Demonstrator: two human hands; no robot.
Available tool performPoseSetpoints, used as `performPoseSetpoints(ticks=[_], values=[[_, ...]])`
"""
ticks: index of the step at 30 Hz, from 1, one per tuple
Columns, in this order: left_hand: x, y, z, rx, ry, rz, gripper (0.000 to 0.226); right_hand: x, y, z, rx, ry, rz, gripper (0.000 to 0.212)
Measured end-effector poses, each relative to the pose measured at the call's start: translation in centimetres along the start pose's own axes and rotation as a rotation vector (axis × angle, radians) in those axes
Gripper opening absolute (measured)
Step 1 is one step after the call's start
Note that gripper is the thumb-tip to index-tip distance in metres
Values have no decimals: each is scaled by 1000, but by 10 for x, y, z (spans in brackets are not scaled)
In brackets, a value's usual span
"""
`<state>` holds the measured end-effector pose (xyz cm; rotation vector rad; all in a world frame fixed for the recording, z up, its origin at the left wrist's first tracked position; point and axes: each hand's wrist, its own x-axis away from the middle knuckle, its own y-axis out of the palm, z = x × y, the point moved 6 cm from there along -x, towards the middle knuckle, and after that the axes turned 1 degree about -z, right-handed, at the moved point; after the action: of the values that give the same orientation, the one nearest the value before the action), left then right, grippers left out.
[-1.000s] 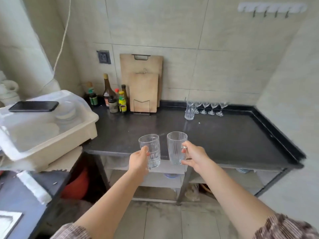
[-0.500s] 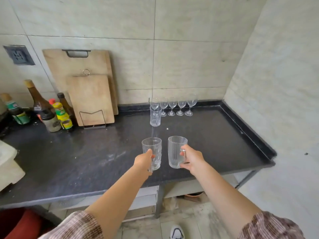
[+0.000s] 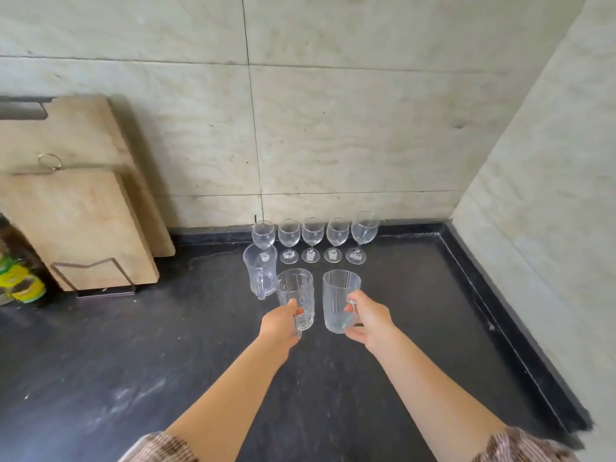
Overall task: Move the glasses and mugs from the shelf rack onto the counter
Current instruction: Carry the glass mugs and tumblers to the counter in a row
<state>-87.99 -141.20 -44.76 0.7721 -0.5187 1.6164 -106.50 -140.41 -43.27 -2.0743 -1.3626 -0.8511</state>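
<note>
My left hand (image 3: 279, 326) grips the handle of a clear patterned glass mug (image 3: 296, 296). My right hand (image 3: 370, 323) holds a clear ribbed glass mug (image 3: 339, 300) by its handle. Both mugs are upright, side by side, low over the black counter (image 3: 133, 378); I cannot tell whether they touch it. Just behind the left mug stands a third clear mug (image 3: 260, 273). Along the back wall is a row of several wine glasses (image 3: 313, 240). The shelf rack is out of view.
Two wooden cutting boards (image 3: 80, 225) lean on the wall in a wire stand at the left. Yellow-labelled bottles (image 3: 20, 281) sit at the far left edge. The counter has a raised black rim (image 3: 493, 315) on the right, next to a tiled side wall.
I have moved closer to the counter. Both hands have carried their mugs forward over it, toward the standing mug and the wine glasses.
</note>
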Motion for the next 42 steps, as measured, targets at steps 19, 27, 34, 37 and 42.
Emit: performPoseSetpoints(ticks=[19,27,34,37,42], values=[[-97,40,19,-51,189,157,20,-99,41,-35,-144,11,-109,21],[-104,43,19,-75,265,142,20,-114,47,-30,-152,-12,-159,18],[-108,41,17,-142,236,171,38,-122,46,-26,-49,-2,-136,13],[-106,39,18,-173,204,181,38,-124,44,-28,2,-33,-64,13],[-89,23,14,-250,188,187,38,-109,35,-29,111,-117,42,34]])
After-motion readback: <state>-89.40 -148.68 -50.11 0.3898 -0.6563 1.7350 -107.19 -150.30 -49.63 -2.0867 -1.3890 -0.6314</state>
